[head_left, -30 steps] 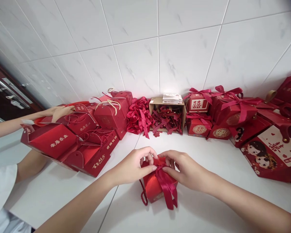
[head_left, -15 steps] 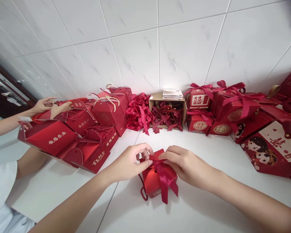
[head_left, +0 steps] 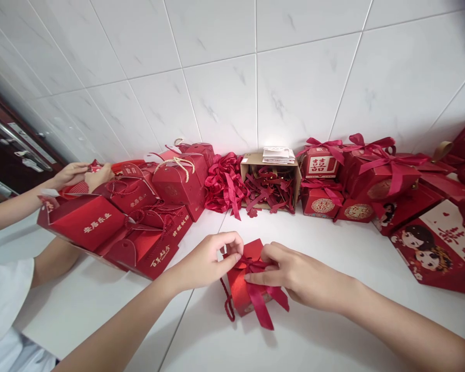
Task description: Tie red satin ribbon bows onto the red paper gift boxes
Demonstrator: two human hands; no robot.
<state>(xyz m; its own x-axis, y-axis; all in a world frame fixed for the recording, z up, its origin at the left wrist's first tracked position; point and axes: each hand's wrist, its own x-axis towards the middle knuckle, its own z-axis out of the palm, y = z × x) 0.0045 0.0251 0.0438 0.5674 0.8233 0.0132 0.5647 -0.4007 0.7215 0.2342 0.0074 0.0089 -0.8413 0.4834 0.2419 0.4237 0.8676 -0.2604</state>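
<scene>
A small red gift box (head_left: 238, 289) stands on the white table in front of me, with a dark red ribbon (head_left: 260, 306) tied over its top and two tails hanging down the front. A twisted red cord (head_left: 228, 305) hangs at its left side. My left hand (head_left: 211, 262) pinches a loop of the ribbon at the box's upper left, thumb against index finger. From the right, my right hand (head_left: 298, 274) grips the ribbon's right part, one finger stretched across below the knot. The ribbon between its fingers is partly hidden.
Finished-looking red boxes with bows (head_left: 387, 170) stand at the back right. An open carton (head_left: 297, 178) of dark red pieces and a heap of ribbons (head_left: 227, 181) lie by the wall. At left, another person's hands (head_left: 98, 176) work behind several red boxes (head_left: 89, 219).
My right hand has shifted slightly, and one finger now reaches left across the ribbon below the knot. My left hand keeps its pinch. The view has tilted a little.
</scene>
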